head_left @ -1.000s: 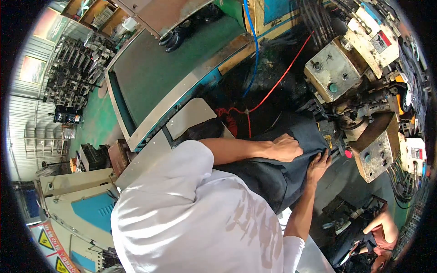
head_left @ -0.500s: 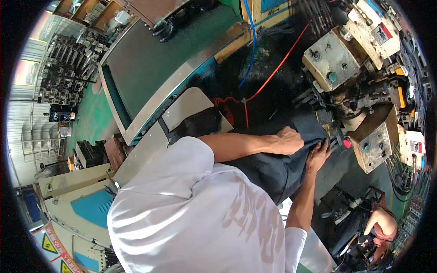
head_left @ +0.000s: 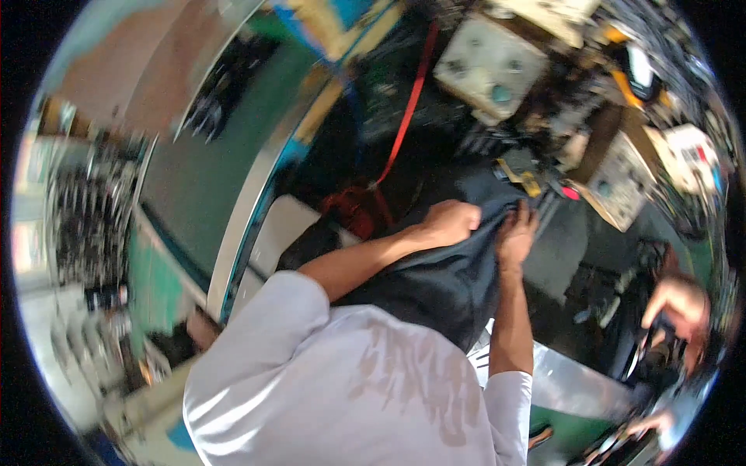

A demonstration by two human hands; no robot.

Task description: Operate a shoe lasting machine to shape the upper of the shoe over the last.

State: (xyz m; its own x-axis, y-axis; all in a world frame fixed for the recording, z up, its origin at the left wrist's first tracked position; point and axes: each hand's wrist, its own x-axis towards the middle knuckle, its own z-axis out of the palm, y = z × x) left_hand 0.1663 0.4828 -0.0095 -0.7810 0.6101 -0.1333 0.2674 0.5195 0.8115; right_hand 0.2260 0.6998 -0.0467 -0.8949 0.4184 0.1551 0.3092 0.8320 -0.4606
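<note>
Touching black cloth (head_left: 451, 279) below the grey box (head_left: 482, 58). Resting the left hand (head_left: 453, 223), curled closed, on it, below and left of the box; laying the right hand (head_left: 515, 233) along its right edge, almost straight below the box, apart from the left. Cannot tell whether pinching cloth. With a red hose (head_left: 399, 136) left of the box.

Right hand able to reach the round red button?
Probably yes: the right hand, on the black cloth, looks close to the round red button; only dark bars show between, though depth is unclear.
</note>
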